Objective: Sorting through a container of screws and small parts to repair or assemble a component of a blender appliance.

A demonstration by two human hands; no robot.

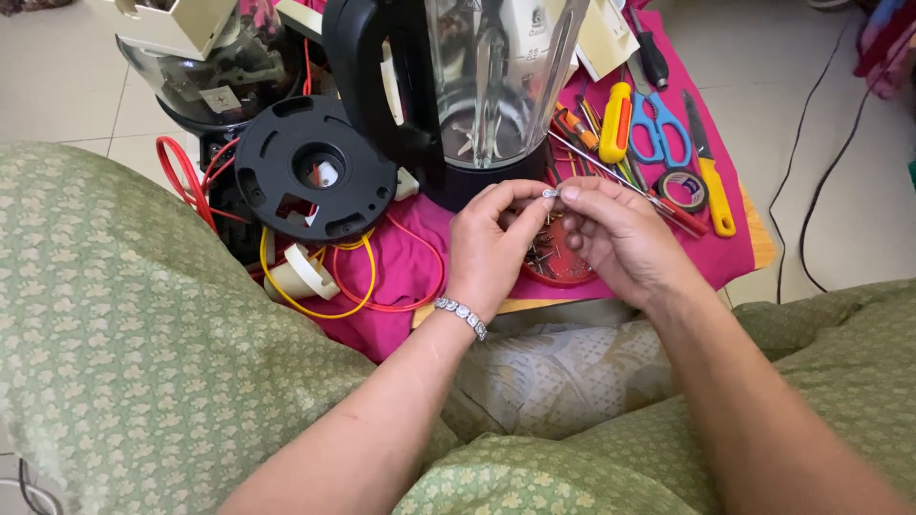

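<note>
My left hand (491, 243) and my right hand (615, 234) meet over a small red dish (563, 262) that holds several screws. Between the fingertips of both hands sits a tiny silver ring-shaped part (550, 194). A beaded bracelet (462, 316) circles my left wrist. Just beyond the hands stands a clear blender jar (496, 76) with a black handle and black base. To its left lies a round black plastic base plate (310, 172) with red and yellow wires (329, 286) around it.
On a pink cloth (420, 257) lie blue scissors (660, 133), a yellow-handled screwdriver (615, 124), a yellow-handled knife (711, 176), a roll of black tape (683, 186) and thin metal rods. A second dark jar (215, 81) stands at the back left. Black cables (811, 191) cross the tiled floor. Green patterned cloth covers my knees.
</note>
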